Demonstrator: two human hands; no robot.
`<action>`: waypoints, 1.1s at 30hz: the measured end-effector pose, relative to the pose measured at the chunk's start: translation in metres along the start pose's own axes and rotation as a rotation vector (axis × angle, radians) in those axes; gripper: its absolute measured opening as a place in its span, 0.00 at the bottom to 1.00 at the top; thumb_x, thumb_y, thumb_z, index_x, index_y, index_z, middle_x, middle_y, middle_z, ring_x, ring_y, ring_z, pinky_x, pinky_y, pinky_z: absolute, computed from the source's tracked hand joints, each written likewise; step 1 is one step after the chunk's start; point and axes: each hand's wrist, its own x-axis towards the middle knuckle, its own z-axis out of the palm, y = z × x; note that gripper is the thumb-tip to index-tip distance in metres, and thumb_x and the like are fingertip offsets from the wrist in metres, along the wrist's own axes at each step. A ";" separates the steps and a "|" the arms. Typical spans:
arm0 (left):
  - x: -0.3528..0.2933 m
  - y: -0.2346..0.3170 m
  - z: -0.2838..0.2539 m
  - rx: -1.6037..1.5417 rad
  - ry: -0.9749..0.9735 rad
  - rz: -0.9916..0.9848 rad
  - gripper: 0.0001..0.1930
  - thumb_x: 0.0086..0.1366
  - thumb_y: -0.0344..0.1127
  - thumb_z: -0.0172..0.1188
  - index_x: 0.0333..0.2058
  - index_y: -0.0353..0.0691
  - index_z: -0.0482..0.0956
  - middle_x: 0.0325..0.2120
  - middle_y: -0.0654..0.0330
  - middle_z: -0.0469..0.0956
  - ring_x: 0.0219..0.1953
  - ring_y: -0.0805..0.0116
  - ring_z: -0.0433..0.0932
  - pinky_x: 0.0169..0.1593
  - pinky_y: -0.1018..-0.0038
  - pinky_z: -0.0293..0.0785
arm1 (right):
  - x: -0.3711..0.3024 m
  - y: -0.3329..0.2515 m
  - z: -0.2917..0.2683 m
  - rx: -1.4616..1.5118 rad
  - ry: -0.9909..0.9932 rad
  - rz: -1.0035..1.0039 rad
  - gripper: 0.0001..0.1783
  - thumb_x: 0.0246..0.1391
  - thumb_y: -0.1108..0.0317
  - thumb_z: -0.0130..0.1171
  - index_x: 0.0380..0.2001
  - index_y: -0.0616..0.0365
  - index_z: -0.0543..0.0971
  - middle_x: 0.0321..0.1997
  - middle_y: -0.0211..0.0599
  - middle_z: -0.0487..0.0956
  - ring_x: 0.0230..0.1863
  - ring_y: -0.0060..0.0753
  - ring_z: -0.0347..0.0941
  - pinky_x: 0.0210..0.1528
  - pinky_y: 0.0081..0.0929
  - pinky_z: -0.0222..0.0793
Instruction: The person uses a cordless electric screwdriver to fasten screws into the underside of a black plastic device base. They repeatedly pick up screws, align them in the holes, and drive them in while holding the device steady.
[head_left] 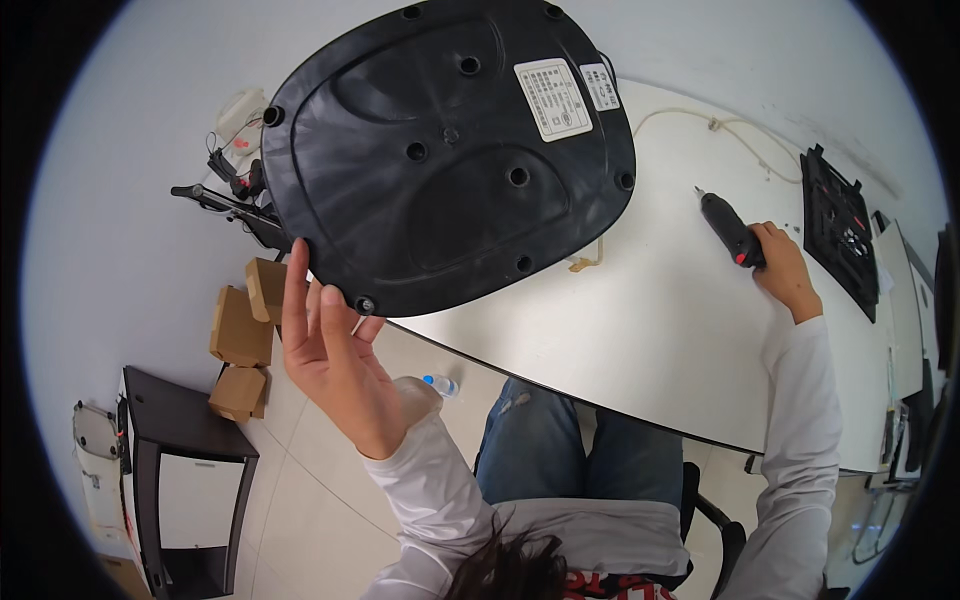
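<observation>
A big rounded black plastic housing (pixel 400 215) is tilted up, its underside toward me. It has several round screw holes and two white labels (pixel 553 100) at its upper right. My left hand (pixel 340 365) grips it at the lower left edge, the index finger and thumb on the black face and the other fingers partly hidden behind. On the white table at the right, my right hand (pixel 783 265) is closed round the handle of a black electric screwdriver (pixel 728 228). The screwdriver's tip points away from me, up and to the left, apart from the housing.
An open black tool case (pixel 842 235) lies at the table's right side. A pale cable (pixel 735 125) runs along the far part of the white table (pixel 640 350). Cardboard boxes (pixel 240 330), a dark cabinet (pixel 190 430) and a water bottle (pixel 440 385) are beyond the table's left edge.
</observation>
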 end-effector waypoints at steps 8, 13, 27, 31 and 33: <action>-0.006 0.001 -0.007 0.061 0.046 -0.042 0.19 0.62 0.27 0.56 0.52 0.35 0.72 0.50 0.57 0.74 0.36 0.82 0.74 0.29 0.90 0.71 | -0.043 -0.074 -0.064 0.367 0.155 0.024 0.15 0.37 0.76 0.62 0.32 0.64 0.73 0.22 0.43 0.72 0.22 0.40 0.66 0.30 0.26 0.64; -0.019 0.003 0.009 0.100 -0.079 -0.017 0.21 0.62 0.32 0.57 0.53 0.34 0.70 0.51 0.52 0.72 0.43 0.73 0.77 0.30 0.85 0.78 | -0.091 -0.124 -0.135 1.181 -0.437 0.248 0.29 0.27 0.84 0.54 0.42 0.62 0.75 0.26 0.36 0.78 0.27 0.25 0.73 0.31 0.22 0.69; -0.044 0.001 0.024 0.168 -0.031 -0.031 0.19 0.61 0.32 0.58 0.51 0.35 0.73 0.46 0.56 0.77 0.25 0.81 0.70 0.32 0.84 0.69 | -0.078 -0.214 -0.135 1.438 -0.461 0.156 0.28 0.27 0.78 0.70 0.39 0.69 0.73 0.23 0.42 0.80 0.26 0.32 0.80 0.35 0.27 0.75; -0.047 0.000 0.026 0.170 -0.026 -0.033 0.19 0.61 0.31 0.58 0.51 0.35 0.73 0.45 0.57 0.77 0.25 0.82 0.69 0.32 0.84 0.68 | -0.078 -0.215 -0.141 1.404 -0.491 0.162 0.27 0.28 0.78 0.70 0.38 0.69 0.73 0.24 0.42 0.80 0.26 0.32 0.80 0.35 0.27 0.75; -0.049 0.000 0.025 0.171 -0.033 -0.037 0.19 0.61 0.31 0.58 0.51 0.35 0.73 0.45 0.56 0.77 0.25 0.82 0.69 0.32 0.84 0.68 | -0.078 -0.216 -0.142 1.387 -0.492 0.164 0.27 0.28 0.78 0.70 0.38 0.69 0.73 0.25 0.42 0.80 0.27 0.32 0.80 0.35 0.27 0.75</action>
